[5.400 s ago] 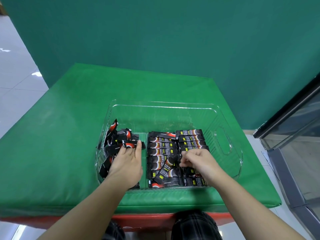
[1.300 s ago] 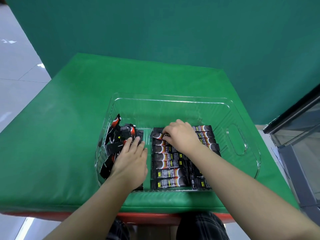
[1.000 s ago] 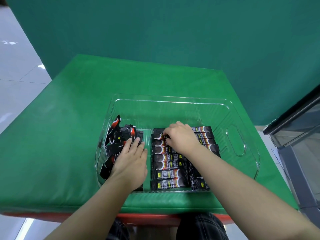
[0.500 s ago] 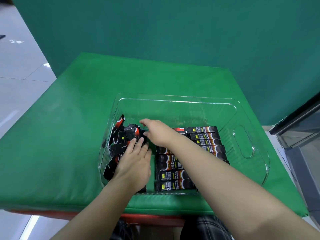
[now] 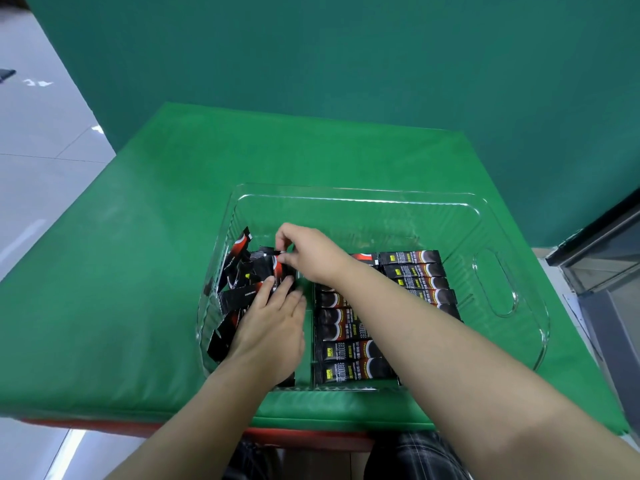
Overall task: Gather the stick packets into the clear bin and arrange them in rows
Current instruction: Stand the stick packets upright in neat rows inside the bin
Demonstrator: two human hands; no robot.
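My left hand (image 5: 268,332) rests flat, fingers straight, on the loose packets (image 5: 242,278) in the clear bin (image 5: 502,306). My right hand (image 5: 310,254) pinches one packet (image 5: 277,268).

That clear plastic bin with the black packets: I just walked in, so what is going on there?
A person is sorting black stick packets inside the clear plastic bin on the green padded table. The right hand reaches across and pinches one packet at the top of the loose jumbled pile on the bin's left side. The left hand rests flat on that pile. Neat rows of packets already fill the near middle and right.
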